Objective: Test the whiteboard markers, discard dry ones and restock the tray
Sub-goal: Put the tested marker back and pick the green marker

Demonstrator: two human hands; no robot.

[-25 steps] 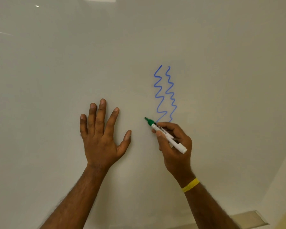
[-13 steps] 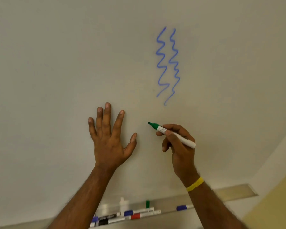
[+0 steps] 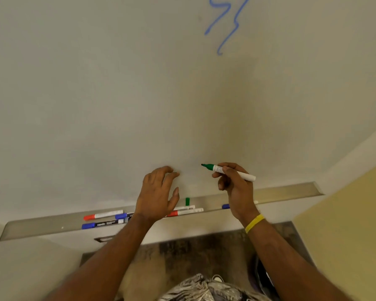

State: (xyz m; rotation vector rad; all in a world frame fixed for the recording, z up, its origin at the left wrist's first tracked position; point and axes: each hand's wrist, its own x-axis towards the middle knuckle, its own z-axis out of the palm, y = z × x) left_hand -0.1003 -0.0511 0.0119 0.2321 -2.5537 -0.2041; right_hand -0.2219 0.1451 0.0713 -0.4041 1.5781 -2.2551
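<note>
My right hand [image 3: 237,185] grips an uncapped green marker [image 3: 217,168], tip pointing left, just off the whiteboard [image 3: 96,94]. My left hand [image 3: 159,192] hovers above the metal tray [image 3: 41,224] with its fingers loosely curled and holding nothing. A green cap [image 3: 187,201] stands upright in the tray just right of that hand. Several markers lie in the tray: a red one [image 3: 102,215], a blue one [image 3: 102,224], another red one [image 3: 186,212] and a blue one [image 3: 226,206] partly behind my right wrist. Two blue squiggles [image 3: 224,22] mark the board above.
A yellow wall [image 3: 345,213] adjoins the board on the right. Below the tray are a dark patterned floor [image 3: 193,250] and my patterned clothing [image 3: 204,287]. A yellow band [image 3: 254,222] circles my right wrist.
The view has tilted down, bringing the tray fully into sight. My left hand has left the board, lowered and curled its fingers. My right hand has lowered with the green marker.
</note>
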